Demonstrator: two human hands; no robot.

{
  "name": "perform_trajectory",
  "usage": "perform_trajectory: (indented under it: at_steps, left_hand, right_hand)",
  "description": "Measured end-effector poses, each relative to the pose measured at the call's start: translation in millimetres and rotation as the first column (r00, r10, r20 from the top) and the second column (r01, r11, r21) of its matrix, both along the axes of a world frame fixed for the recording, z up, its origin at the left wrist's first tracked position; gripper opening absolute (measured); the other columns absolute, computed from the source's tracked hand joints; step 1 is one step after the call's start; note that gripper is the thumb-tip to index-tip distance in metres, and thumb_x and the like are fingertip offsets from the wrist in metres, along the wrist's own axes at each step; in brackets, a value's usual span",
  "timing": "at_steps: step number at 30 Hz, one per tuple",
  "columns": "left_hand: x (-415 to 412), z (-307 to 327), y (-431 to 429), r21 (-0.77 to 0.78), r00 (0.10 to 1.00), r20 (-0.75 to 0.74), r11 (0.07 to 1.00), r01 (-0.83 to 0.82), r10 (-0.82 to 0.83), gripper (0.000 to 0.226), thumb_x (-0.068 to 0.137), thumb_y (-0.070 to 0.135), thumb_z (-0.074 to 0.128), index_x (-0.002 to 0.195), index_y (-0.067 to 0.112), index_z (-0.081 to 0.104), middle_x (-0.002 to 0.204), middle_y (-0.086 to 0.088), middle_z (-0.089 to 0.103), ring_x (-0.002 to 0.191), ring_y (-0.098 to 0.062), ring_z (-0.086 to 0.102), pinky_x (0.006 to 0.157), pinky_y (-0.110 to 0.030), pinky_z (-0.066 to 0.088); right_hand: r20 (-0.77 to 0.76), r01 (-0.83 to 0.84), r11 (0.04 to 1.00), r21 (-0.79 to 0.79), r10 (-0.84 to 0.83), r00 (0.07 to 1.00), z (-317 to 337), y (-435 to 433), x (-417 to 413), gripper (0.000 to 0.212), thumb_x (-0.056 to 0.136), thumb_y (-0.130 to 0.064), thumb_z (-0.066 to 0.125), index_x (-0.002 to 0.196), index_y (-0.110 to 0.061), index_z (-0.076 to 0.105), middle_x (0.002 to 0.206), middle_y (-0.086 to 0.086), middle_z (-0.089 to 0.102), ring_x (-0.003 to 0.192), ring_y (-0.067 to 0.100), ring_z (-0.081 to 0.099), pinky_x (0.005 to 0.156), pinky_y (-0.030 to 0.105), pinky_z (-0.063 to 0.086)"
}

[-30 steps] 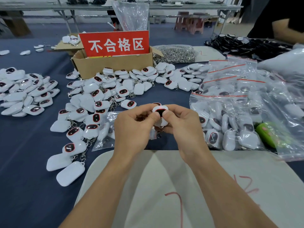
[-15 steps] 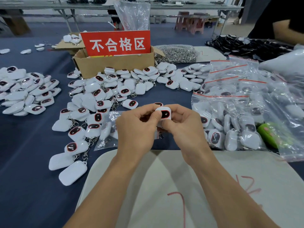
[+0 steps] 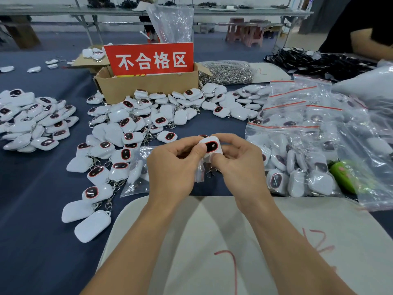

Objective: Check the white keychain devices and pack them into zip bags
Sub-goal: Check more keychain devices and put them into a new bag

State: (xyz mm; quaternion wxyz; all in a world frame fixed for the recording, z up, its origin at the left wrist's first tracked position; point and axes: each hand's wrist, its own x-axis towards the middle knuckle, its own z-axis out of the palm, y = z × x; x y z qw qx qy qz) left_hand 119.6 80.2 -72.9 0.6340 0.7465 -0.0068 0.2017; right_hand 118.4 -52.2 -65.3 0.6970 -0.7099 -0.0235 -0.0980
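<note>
Far left, loose devices (image 3: 36, 122) heaped, same as before. Centre: left hand (image 3: 173, 167) & right hand (image 3: 240, 167) both pinching one white keychain device (image 3: 212, 146) btwn thumbs & fingers; it's turned since 1 s ago, dark screen now facing us. Hands half-hide small zip bag (image 3: 136, 175). Right: filled zip bags (image 3: 297, 158), green object (image 3: 342, 175).

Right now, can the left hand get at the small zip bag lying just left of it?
Probably yes: the zip bag lies right beside the left hand, nothing between, though it and the right hand hold a keychain device.
</note>
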Motion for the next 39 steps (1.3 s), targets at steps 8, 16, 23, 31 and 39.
perform_trajectory:
  at_steps: [8,16,23,31,39]
  left_hand:
    - [-4.0,-4.8,-0.2,0.205,0.998,-0.03,0.977,-0.055,0.063,0.029,0.085,0.016,0.081,0.101,0.04,0.08,0.086,0.027,0.075,0.079,0.002,0.071,0.081,-0.023,0.058]
    - [-4.4,-3.5,1.6,0.262,0.997,0.027,0.963,-0.07,0.065,0.029,0.085,0.013,0.081,0.1,0.037,0.081,0.086,0.033,0.072,0.078,0.005,0.068,0.073,-0.008,0.048]
    - [-6.7,-1.9,-0.1,0.231,1.0,0.002,0.973,-0.003,0.003,0.059,0.083,0.009,0.08,0.117,0.055,0.069,0.095,0.028,0.073,0.078,-0.002,0.07,0.072,-0.012,0.053]
    - [-5.9,0.4,2.0,0.229,0.998,-0.007,0.971,-0.061,0.065,0.014,0.084,0.044,0.076,0.098,0.045,0.078,0.081,0.017,0.075,0.077,-0.01,0.07,0.075,-0.042,0.057]
    - [-1.9,-4.1,-0.6,0.605,0.965,-0.155,0.793,-0.078,0.214,0.059,0.073,0.079,0.048,0.125,0.055,0.063,0.072,0.016,0.066,0.081,-0.006,0.064,0.067,-0.031,0.044]
  right_hand:
    - [0.145,0.121,0.989,-0.083,-0.108,0.984,3.3,-7.7,1.7,0.047,0.082,0.006,0.065,0.077,-0.038,0.078,0.077,-0.011,0.077,0.074,0.011,0.073,0.069,0.028,0.058]
    - [0.169,0.125,0.986,-0.11,-0.105,0.98,2.5,-3.9,-0.2,0.036,0.081,-0.002,0.065,0.081,-0.034,0.079,0.08,-0.014,0.077,0.077,0.009,0.074,0.073,0.027,0.059]
    - [-0.032,0.087,0.995,-0.042,-0.088,0.996,0.8,-1.2,2.1,0.034,0.092,-0.001,0.059,0.099,-0.033,0.069,0.071,-0.005,0.074,0.057,0.012,0.063,0.06,0.033,0.056]
    - [-0.066,-0.056,0.997,0.049,0.06,0.996,6.7,-4.3,2.7,0.023,0.096,-0.021,0.061,0.077,-0.028,0.072,0.062,0.005,0.063,0.049,0.014,0.048,0.045,0.017,0.037]
    - [0.063,0.252,0.939,-0.234,-0.244,0.968,-2.1,-5.7,7.1,0.023,0.09,-0.028,0.072,0.067,-0.027,0.067,0.046,-0.015,0.054,0.045,0.005,0.047,0.049,0.014,0.034]
